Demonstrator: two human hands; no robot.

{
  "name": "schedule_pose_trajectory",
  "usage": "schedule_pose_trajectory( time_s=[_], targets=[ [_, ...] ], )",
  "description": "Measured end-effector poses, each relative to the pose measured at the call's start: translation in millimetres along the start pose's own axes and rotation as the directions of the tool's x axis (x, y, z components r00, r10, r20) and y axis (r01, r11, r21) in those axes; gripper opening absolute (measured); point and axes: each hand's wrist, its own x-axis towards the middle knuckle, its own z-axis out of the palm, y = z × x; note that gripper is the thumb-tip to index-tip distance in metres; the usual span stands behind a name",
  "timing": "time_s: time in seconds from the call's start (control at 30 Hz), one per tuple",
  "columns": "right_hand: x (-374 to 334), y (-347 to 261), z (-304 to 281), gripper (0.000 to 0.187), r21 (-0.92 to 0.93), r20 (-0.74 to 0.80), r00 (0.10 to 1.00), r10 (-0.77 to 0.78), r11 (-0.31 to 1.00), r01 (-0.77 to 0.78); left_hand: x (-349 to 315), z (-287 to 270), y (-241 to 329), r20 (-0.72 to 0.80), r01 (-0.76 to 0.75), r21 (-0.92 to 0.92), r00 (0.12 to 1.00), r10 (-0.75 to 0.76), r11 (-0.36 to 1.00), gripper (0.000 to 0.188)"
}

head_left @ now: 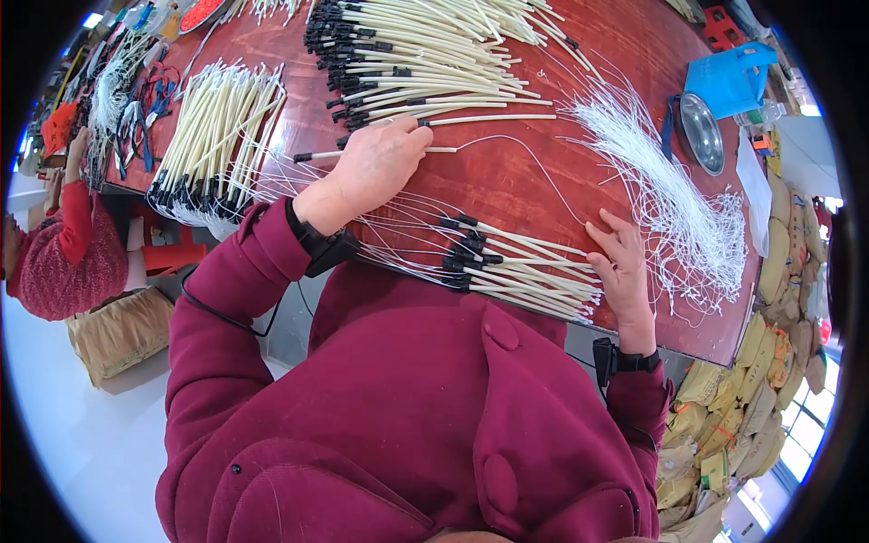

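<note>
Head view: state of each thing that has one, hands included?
left hand: palm down on one cream tube, flat on the table
right hand: open, fingers resting on the near tube bundle
near tube bundle: lying flat, fanned at the table edge
white wires: loose, tangled heap
metal bowl: tilted against a blue bag
</note>
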Motion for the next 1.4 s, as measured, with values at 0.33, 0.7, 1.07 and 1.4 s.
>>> schedule_pose_trajectory(
  time_s=[0.33, 0.7, 1.07, 1.4],
  targets=[
    [0, 4, 3, 0.047, 0.051, -0.021, 1.0, -0.003, 0.999, 0.004, 7, -1, 2, 0.03, -0.021, -0.007, 0.999, 0.021, 1.0, 0.023],
    [-1, 2, 3, 0.046, 0.062, -0.026, 1.0, 0.009, 0.998, -0.008, 13, 2, 0, 0.133, -0.204, 0.056, 0.972, 0.195, 0.977, 0.05],
    [0, 0, 4, 0.044, 0.07, -0.03, 0.999, 0.011, 0.997, -0.009, 14, 1, -1, 0.155, -0.23, 0.037, 0.963, 0.221, 0.973, 0.052],
    [5, -9, 1, 0.041, 0.055, 0.036, 0.999, 0.023, 0.998, -0.025, 15, -9, 6, 0.245, -0.287, 0.057, 0.932, 0.266, 0.956, 0.045]
  ],
)
